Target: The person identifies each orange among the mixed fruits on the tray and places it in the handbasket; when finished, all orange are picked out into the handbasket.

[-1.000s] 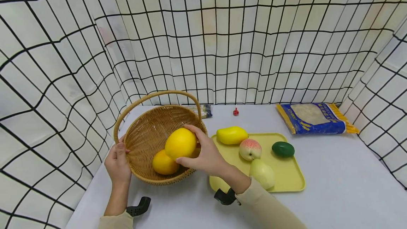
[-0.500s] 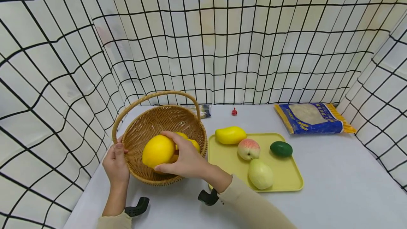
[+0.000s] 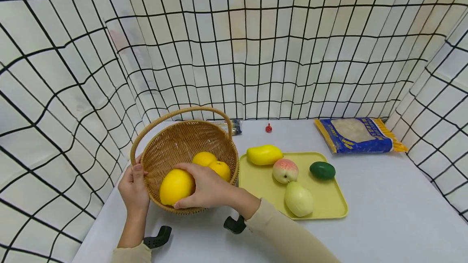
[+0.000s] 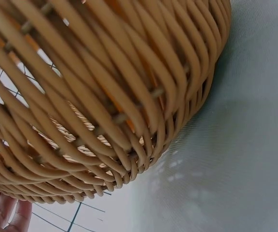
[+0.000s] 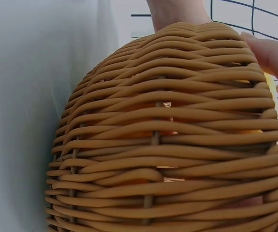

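Note:
A wicker basket with an arched handle leans back on the table, its mouth facing me. My left hand grips the rim on its left side. Inside the basket's front, my right hand holds a large smooth yellow fruit between thumb and fingers. Behind that hand lie two more yellow fruits, one farther back and one to the right. Woven cane of the basket fills most of the left wrist view. Its outer wall hides most of the right hand's work in the right wrist view.
Right of the basket, a yellow tray bears a mango, a peach, a pear and a dark green oval fruit. Behind are a blue food bag, a small red object and a packet.
My right hand has carried the held yellow fruit leftward and down to the basket's front left. The two other fruits now show behind it. My left hand keeps its grip on the rim.

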Available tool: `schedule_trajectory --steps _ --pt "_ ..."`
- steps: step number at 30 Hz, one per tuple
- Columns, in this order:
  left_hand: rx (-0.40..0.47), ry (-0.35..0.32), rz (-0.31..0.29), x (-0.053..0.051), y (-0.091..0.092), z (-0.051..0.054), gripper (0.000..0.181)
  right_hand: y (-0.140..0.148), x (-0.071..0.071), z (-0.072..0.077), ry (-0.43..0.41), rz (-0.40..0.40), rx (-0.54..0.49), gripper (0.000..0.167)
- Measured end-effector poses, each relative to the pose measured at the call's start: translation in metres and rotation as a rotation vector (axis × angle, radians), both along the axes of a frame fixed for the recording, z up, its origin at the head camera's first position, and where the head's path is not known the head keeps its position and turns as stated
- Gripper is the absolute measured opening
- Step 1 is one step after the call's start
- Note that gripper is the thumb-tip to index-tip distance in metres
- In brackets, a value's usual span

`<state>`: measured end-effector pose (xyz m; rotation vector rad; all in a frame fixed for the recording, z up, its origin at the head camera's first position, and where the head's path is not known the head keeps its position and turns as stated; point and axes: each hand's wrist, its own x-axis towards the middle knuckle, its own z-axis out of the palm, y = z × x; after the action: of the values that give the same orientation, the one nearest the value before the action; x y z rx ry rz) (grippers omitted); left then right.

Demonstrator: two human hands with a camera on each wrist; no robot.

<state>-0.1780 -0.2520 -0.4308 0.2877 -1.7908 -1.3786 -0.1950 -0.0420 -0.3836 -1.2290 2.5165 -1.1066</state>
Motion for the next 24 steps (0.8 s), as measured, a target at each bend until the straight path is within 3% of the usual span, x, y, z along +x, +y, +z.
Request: schedule_trajectory --steps 7,14,19,24 --pt "0.01 0.031 0.001 0.0 -0.002 -0.004 0.046 -0.002 0.001 -0.001 0.039 -0.008 -0.012 0.078" --pt "-0.005 0.015 0.016 -0.001 -0.003 -0.004 0.046 0.005 0.006 0.002 -0.011 -0.045 -0.179 0.067" --pt "0.016 0.021 -0.005 -0.002 -0.004 -0.003 0.044 0.011 0.01 0.003 0.044 -0.049 -0.268 0.059" --pt "0.042 -0.027 0.009 -0.003 -0.006 -0.001 0.047 0.022 0.014 0.005 0.085 -0.056 -0.395 0.051"
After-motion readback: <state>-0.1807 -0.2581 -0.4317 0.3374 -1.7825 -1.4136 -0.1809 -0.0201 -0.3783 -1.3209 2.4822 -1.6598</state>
